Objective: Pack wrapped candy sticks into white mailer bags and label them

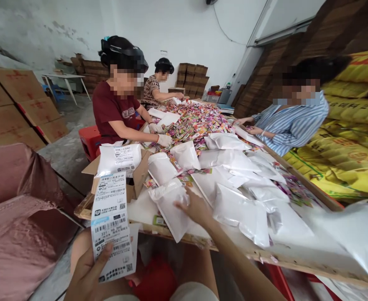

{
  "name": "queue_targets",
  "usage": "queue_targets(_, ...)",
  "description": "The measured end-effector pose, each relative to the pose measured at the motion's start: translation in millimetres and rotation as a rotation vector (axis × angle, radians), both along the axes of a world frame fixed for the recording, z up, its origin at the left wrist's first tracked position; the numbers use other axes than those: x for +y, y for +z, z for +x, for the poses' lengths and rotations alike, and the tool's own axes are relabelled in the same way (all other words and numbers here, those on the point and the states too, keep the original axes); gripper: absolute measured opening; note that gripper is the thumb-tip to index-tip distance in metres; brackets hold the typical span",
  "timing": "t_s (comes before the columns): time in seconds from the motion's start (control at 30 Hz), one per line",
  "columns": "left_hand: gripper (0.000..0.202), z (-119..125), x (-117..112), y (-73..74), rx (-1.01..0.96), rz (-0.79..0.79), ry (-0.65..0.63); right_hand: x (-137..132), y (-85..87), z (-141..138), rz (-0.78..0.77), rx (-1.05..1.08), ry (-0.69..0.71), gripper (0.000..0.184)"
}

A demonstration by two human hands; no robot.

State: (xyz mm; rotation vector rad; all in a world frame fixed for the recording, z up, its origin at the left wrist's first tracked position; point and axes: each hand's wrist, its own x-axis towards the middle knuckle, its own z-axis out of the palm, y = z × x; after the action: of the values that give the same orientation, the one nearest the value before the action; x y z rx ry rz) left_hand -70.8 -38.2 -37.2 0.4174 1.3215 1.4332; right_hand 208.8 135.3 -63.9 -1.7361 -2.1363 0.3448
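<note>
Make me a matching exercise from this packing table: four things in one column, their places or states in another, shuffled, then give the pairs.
Things:
1. strip of shipping labels
2. white mailer bag
3. heap of colourful sachets
4. labelled parcel

Places or states:
A. piled at the far end of the table
B. lying in the open cardboard box
C. held up in the left hand
D. under the right hand

Pairs: 1-C, 2-D, 3-A, 4-B

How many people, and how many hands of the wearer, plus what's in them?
Co-workers at the table: 3
Wearer's hands: 2
Label strip held in left hand: 1
White mailer bag touched by right hand: 1
Total: 7
</note>
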Motion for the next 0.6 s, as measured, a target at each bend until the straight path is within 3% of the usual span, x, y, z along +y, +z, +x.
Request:
queue_targets(0.07, 0.046, 6, 2, 4.8, 0.015, 0.023, -0.014, -5, -3.4, -22, -0.012, -0.128, 0.050, 0.090)
queue_targets(0.13, 0.049, 9, 3, 7.8, 0.037, 0.030, -0.012, -5, -1.1, -30, 0.014, -0.146, 0.126, 0.081)
queue_targets(0.23, 0.051, 7, 5, 4.7, 0.044, 0.041, -0.003, -5, 9.9, -22, 0.056, -0.009, 0.312, 0.063)
queue_targets(0.37, 0.052, 2, 7, -7.5, 0.004, 0.046, -0.066, -16, 13.8, -13, 0.023, -0.021, 0.561, 0.065)
queue_targets(0.5, 0.047, 6, 7, -13.2, 0.034, 0.068, -0.157, -37, 15.7, -29, -0.093, -0.096, 0.492, 0.091)
queue_targets(0.57, 0.038, 10, 7, -13.1, 0.125, 0.105, -0.224, -54, 28.0, -42, -0.073, 0.064, 0.478, 0.104)
queue_targets(0.6, 0.034, 11, 6, -12.6, 0.167, 0.120, -0.255, -65, 36.0, -50, -0.038, 0.183, 0.488, 0.101)
